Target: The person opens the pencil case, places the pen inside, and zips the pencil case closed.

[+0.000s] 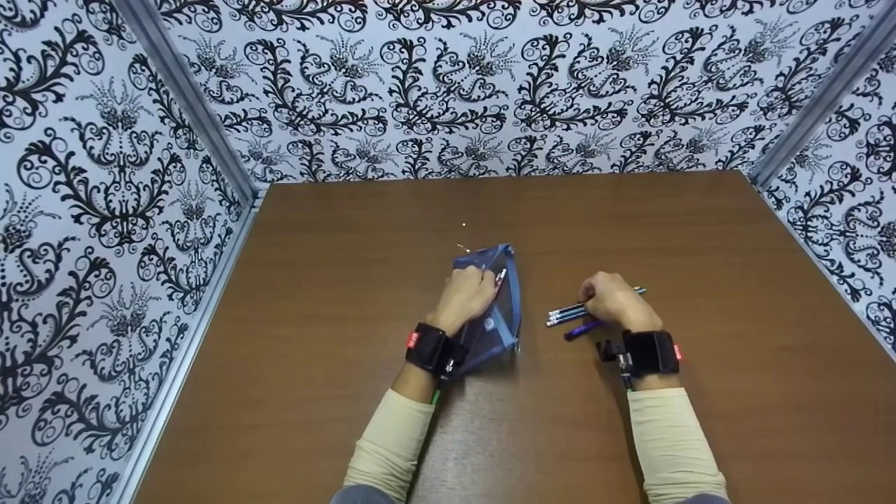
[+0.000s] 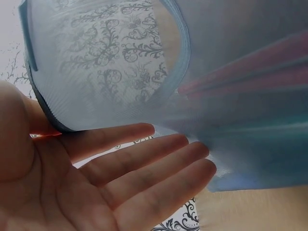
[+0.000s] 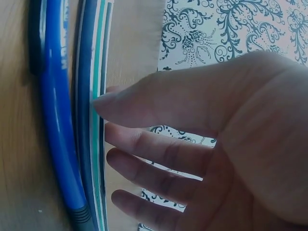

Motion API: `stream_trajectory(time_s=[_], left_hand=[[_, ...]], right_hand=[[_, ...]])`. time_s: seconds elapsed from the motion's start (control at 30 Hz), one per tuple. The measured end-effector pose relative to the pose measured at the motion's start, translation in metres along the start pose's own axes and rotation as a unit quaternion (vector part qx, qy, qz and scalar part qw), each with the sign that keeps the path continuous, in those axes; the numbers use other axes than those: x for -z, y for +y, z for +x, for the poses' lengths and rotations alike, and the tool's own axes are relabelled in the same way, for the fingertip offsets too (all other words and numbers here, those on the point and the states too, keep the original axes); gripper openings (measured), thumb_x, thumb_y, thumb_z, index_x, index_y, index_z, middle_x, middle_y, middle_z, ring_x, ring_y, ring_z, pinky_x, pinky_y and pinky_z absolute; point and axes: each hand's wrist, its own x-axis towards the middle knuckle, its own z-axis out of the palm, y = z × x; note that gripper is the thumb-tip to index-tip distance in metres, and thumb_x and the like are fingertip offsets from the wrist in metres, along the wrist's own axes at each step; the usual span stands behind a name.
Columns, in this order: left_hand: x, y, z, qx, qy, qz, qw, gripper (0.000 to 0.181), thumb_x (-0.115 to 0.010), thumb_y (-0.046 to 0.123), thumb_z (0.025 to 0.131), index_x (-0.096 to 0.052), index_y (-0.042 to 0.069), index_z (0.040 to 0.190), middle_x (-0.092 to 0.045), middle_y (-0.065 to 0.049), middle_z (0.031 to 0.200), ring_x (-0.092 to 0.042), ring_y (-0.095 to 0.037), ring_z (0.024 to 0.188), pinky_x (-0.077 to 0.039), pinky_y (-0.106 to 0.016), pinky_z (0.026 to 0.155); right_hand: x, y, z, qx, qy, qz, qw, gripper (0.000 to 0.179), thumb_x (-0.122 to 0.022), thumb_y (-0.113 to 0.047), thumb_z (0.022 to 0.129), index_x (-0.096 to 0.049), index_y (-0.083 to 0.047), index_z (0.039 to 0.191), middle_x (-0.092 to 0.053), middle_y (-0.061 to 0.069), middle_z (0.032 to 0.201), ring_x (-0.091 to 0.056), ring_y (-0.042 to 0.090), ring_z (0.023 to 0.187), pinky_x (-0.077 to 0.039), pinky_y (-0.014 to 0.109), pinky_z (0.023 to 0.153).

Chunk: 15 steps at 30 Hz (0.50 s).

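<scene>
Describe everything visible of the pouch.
The pouch is blue and see-through, apparently fine mesh, with solid blue trim and a pale round spot. The left hand pinches its edge. A long reddish thing shows through its side. It sits left of the pencils, over the table; whether it rests there is unclear.

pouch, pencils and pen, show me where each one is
pouch point(image 1: 488, 324): head view, on the pale round spot near its middle
pencils point(image 1: 568, 317): head view, on a shaft near the pale ends
pen point(image 3: 60, 115): right wrist view, on its blue barrel
</scene>
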Motion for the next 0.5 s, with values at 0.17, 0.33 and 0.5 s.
stream_trajectory(time_s=[0.17,0.33,0.5], left_hand=[[-0.0012,0.0011,0.0008,0.006,-0.002,0.004,1.0,0.041,-0.041,0.025,0.1,-0.046,0.016,0.061,-0.061,-0.011,0.075,-0.061,-0.024,0.068,-0.047,-0.034,0.059],[-0.0035,0.0025,0.0014,0.005,-0.003,0.015,0.9999,0.039,-0.041,0.025,0.1,-0.049,0.014,0.063,-0.065,-0.015,0.084,-0.061,-0.026,0.073,-0.05,-0.038,0.064],[-0.0052,0.0036,0.0011,0.013,-0.007,0.013,0.9998,0.039,-0.041,0.026,0.1,-0.057,0.009,0.069,-0.066,-0.018,0.087,-0.063,-0.027,0.073,-0.05,-0.038,0.064]], right_hand=[[-0.0005,-0.0015,-0.0005,-0.001,-0.003,0.002,1.0,0.019,-0.058,0.005,0.079,-0.072,0.001,0.091,-0.068,0.008,0.083,-0.057,0.021,0.071,-0.046,0.03,0.062],[-0.0008,-0.0018,-0.0012,-0.009,-0.002,0.012,0.9999,0.023,-0.054,0.005,0.079,-0.071,0.001,0.095,-0.068,0.011,0.087,-0.057,0.021,0.071,-0.044,0.028,0.06],[-0.0007,-0.0026,-0.0016,-0.011,0.0,0.011,0.9999,0.022,-0.054,0.003,0.079,-0.071,0.001,0.093,-0.067,0.009,0.085,-0.056,0.02,0.069,-0.043,0.028,0.058]])
